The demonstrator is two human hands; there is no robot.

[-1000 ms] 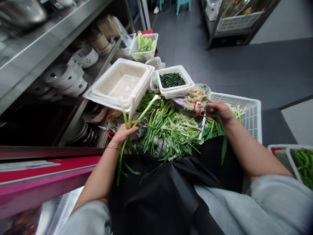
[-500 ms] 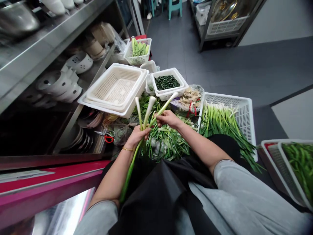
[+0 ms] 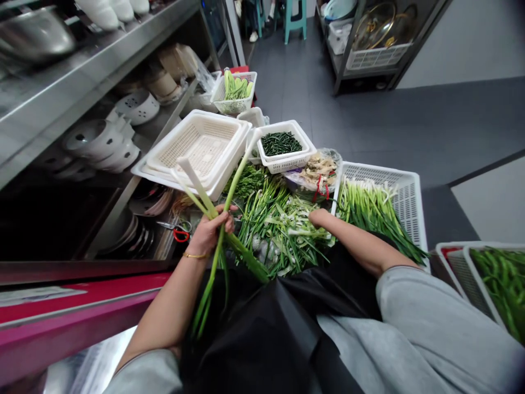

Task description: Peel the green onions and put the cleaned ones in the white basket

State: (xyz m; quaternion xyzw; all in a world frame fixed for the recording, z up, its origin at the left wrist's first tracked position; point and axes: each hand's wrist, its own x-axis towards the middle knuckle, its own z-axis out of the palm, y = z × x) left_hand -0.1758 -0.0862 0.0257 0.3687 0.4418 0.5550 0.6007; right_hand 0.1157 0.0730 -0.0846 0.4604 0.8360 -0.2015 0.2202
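My left hand (image 3: 211, 234) is wrapped round several long green onions (image 3: 234, 189). Their white ends point up and spread apart, and the green leaves hang down over the black apron. My right hand (image 3: 318, 218) is low over the pile of loose greens and trimmings (image 3: 295, 232), apart from the held stalks. Its fingers are hidden among the greens, so what it holds, if anything, does not show. To the right, a white crate (image 3: 410, 202) holds green onions lying in a row (image 3: 367, 210).
Stacked white baskets (image 3: 200, 145) stand ahead, beside a basket of dark green pods (image 3: 281, 143) and a bag of pale, dried-looking food (image 3: 318, 169). Red-handled scissors (image 3: 180, 234) lie on the left, near the metal shelf (image 3: 102, 60). A crate of green peppers (image 3: 502, 279) is far right.
My left hand has moved left and down with the green onions, which now fan wider. My right hand has left the stalks and moved right and down to the pile.
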